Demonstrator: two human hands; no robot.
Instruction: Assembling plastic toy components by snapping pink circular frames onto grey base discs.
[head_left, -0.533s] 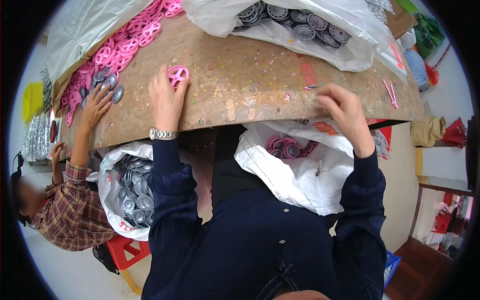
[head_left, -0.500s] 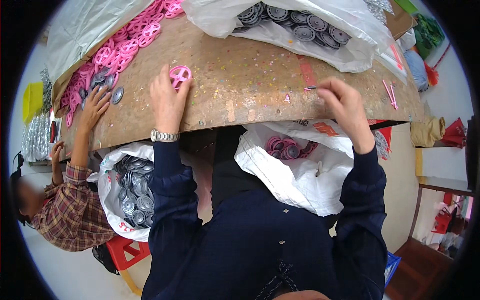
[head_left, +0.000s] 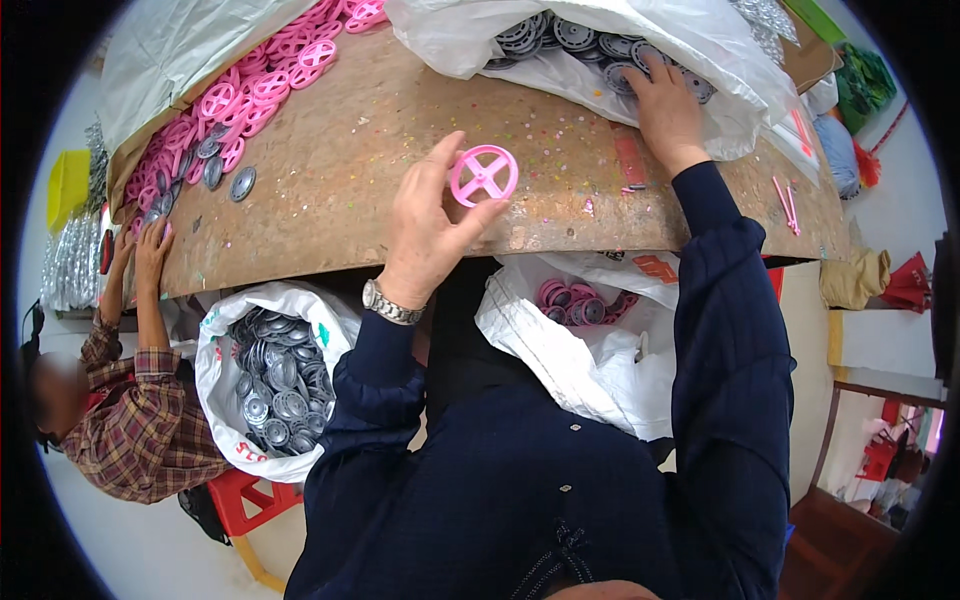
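My left hand (head_left: pixel 430 215), a watch on its wrist, pinches a pink four-spoked wheel (head_left: pixel 484 176) upright between thumb and fingers, above the table's near edge. At the far right, my right hand (head_left: pixel 668 112) reaches over the mouth of a white sack. Its fingers are apart, with the tips on the grey ridged discs (head_left: pixel 574 35) lying inside. Whether a disc is gripped there I cannot see, but none is lifted. A small dark and pink piece (head_left: pixel 634 188) lies on the table below that wrist.
Pink wheels (head_left: pixel 270 86) are heaped at the left, with several grey discs (head_left: pixel 242 184) beside them. Below the table edge are a white sack of grey discs (head_left: pixel 285 375) and one with pink-and-grey wheels (head_left: pixel 585 303). A co-worker's hands (head_left: pixel 150 250) are at the left edge. Pink sticks (head_left: pixel 786 205) lie right.
My left hand has moved right and raised the pink wheel. My right hand has gone from the table's near side to the discs in the far sack. The co-worker's hand has drawn back.
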